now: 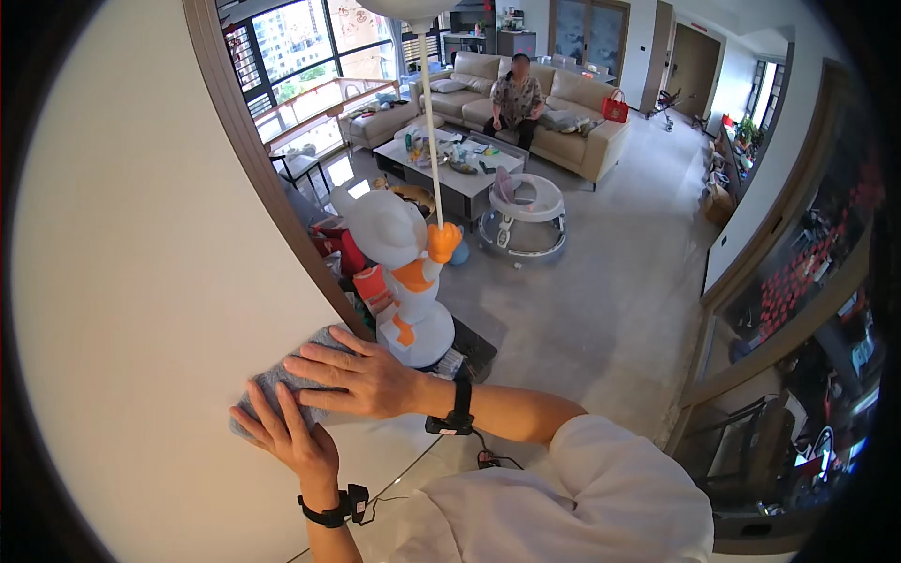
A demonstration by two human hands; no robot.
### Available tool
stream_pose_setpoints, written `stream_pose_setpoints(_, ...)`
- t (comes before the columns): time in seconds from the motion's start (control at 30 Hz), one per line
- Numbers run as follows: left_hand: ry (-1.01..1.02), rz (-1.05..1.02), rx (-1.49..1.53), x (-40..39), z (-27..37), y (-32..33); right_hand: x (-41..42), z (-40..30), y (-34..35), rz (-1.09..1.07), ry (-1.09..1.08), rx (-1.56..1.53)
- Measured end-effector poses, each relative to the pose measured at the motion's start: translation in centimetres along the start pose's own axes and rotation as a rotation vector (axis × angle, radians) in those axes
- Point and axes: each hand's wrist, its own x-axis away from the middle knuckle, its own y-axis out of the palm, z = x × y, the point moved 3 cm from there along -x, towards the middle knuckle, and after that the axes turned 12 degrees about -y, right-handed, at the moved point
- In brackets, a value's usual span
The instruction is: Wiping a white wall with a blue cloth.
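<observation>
A folded grey cloth (271, 387) lies flat against the pale wall (141, 281), close to the brown door frame (281, 190). My left hand (292, 436) presses on the cloth's lower part with its fingers slightly apart. Higher up, my right hand (362, 376) rests on the same cloth, fingers spread towards the wall. Both palms are turned to the cloth, and neither hand's fingers are curled round it. Black straps with small boxes and cables sit on both wrists.
A white and orange figure-shaped floor lamp (415, 302) stands just beyond the frame. Farther off are a baby walker (524, 211), a cluttered coffee table (457, 169) and a beige sofa (584, 105) with a person (517, 102) seated on it. Glass sliding doors (795, 281) are at the right.
</observation>
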Motion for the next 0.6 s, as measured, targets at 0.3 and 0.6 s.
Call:
stream_pose_setpoints(0.3,0.001,-0.052,-0.047,0.8,-1.3,0.1,0.5,-0.6,1.7,0.05,0.015,0.022)
stream_pose_setpoints(0.6,0.022,-0.057,-0.081,1.8,-3.7,0.8,0.7,-1.5,3.6,0.056,0.005,-0.03)
